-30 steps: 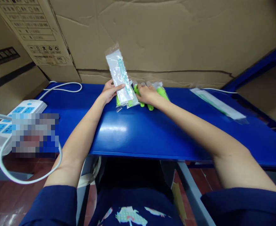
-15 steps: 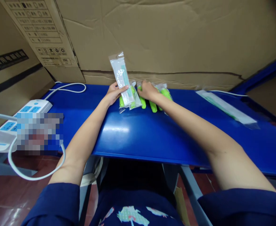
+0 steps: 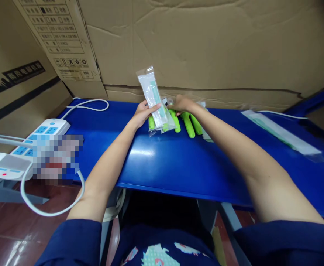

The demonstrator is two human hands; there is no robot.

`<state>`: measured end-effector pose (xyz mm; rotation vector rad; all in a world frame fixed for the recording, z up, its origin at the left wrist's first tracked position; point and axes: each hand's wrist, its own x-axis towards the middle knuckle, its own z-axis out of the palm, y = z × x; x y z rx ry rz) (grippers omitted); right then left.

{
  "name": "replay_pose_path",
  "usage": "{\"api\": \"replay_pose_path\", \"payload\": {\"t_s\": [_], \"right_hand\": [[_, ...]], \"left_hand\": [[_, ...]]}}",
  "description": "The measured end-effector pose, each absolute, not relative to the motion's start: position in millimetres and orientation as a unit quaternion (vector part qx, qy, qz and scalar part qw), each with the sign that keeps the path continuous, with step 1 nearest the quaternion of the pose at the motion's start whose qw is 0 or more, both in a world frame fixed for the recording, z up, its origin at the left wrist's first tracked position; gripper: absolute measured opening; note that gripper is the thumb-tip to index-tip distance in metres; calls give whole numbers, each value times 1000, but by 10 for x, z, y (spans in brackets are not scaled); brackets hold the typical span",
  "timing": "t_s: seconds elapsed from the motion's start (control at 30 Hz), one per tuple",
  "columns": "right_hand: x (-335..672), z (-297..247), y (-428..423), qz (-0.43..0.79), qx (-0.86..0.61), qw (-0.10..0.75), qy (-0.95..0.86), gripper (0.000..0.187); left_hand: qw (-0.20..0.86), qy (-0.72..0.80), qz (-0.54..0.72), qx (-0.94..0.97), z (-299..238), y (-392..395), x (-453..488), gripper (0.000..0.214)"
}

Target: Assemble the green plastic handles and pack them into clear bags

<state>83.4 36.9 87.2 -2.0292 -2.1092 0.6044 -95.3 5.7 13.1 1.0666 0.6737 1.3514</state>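
Note:
My left hand [image 3: 143,115] is closed on a clear plastic packet [image 3: 150,88] with a white and green insert, thumb across its front. The packet stands tilted, its lower end near the tabletop. Behind and beside it are bright green handles [image 3: 175,121], partly covered by clear wrapping; what they belong to is hidden. My right hand [image 3: 184,103] reaches over these handles, fingers curled and somewhat blurred. What its fingertips hold is hidden. Just right of them, under the right wrist, more green handles [image 3: 189,126] lie side by side on the blue table [image 3: 162,159].
Another long clear packet with a white and green insert [image 3: 283,133] lies on the right. On the left sit a white power strip [image 3: 50,127] and a looped white cable [image 3: 51,214]. Tall cardboard [image 3: 195,44] walls off the back and left.
The view has shifted, so the scene sits further right in the picture. My left hand still holds the packet. My right hand's fingers have moved slightly closer to it.

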Motion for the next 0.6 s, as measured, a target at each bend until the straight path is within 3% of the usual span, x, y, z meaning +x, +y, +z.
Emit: {"api": "replay_pose_path", "payload": {"t_s": [0.27,0.5,0.6], "right_hand": [[1316,961,148,256,-606,206,-724,48],[1723,801,-155,427,-484,453,-615,42],[1807,758,-274,474,-447,505,-567,47]], "left_hand": [[580,310,595,462,155,22,-889,70],[545,331,614,465,218,-46,-744,59],[515,339,649,446,246,-67,-677,53]]}}
